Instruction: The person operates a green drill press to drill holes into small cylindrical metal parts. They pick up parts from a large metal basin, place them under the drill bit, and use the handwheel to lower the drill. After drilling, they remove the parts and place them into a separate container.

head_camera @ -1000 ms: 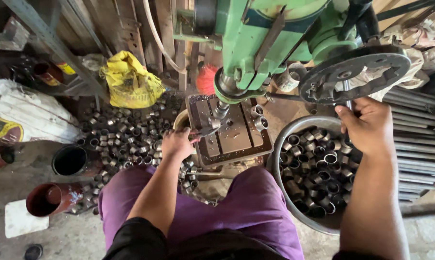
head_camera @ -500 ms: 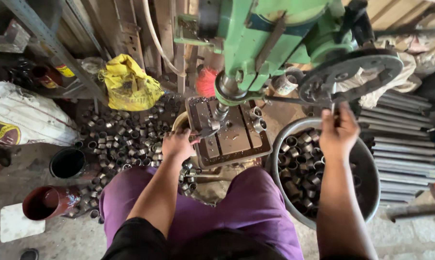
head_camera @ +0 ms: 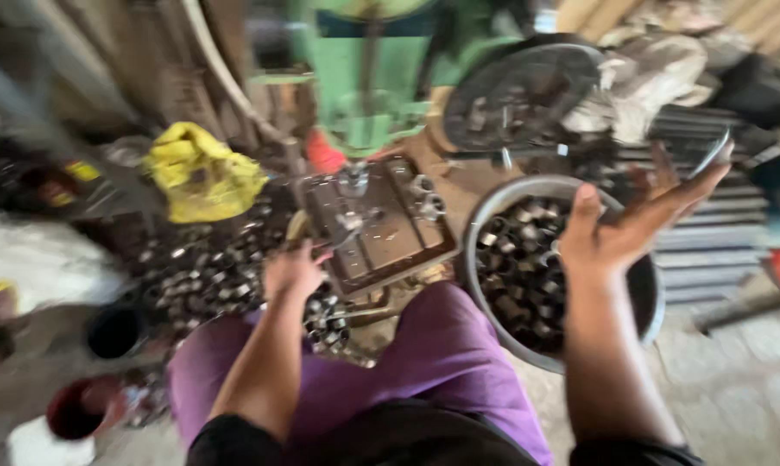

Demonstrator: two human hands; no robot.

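Hovering spread-fingered and empty, the right hand [head_camera: 636, 220] hung above the metal bowl [head_camera: 649, 298] of rings; the left hand [head_camera: 293, 269] touched the drill plate [head_camera: 381, 237], its grip unclear through blur.

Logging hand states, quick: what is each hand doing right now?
Left hand: at the drill table edge, grip blurred, cannot tell.
Right hand: open, fingers spread, holding nothing, above the bowl of metal rings.

At my twelve o'clock the drill press [head_camera: 368, 78] is green; yellow cloth [head_camera: 202, 177] at ten; my trousers [head_camera: 424, 371] purple.
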